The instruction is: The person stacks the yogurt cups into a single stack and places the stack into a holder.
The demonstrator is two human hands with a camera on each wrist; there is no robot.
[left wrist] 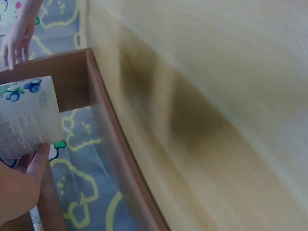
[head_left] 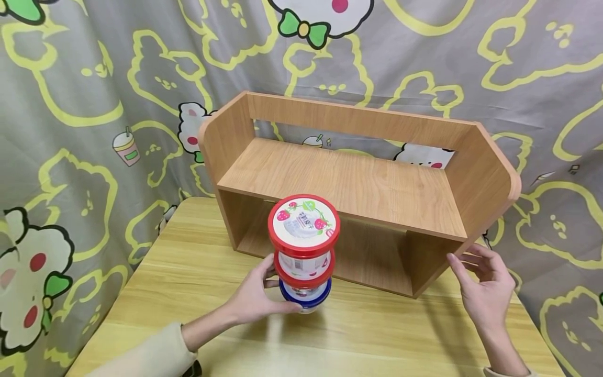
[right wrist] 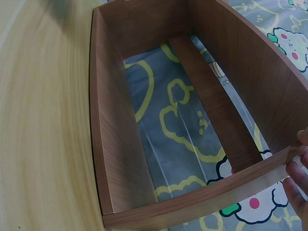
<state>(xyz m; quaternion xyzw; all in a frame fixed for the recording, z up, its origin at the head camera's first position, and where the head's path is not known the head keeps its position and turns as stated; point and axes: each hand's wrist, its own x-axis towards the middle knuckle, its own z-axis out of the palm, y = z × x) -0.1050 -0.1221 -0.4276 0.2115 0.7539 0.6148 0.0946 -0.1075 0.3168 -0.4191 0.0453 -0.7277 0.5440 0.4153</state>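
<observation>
My left hand (head_left: 256, 293) grips the lowest tub of a three-tub stack, thumb in front and fingers at the left side. That tub has a blue lid (head_left: 306, 301); in the left wrist view its white wall (left wrist: 29, 115) carries blueberry pictures. Above it sit two red-lidded tubs, the middle one (head_left: 303, 267) and the top one (head_left: 303, 222), which has strawberries on its lid. The stack appears raised off the table, before the wooden shelf (head_left: 339, 178). My right hand (head_left: 487, 288) touches the shelf's right side panel (right wrist: 202, 197), thumb near the front edge, fingers outside.
The two-level shelf stands at the back of the wood-grain table (head_left: 377, 335). Its lower compartment is open at the front, and part of it is hidden behind the tubs. A grey curtain (head_left: 155, 57) with yellow cartoon outlines hangs close behind and beside the table.
</observation>
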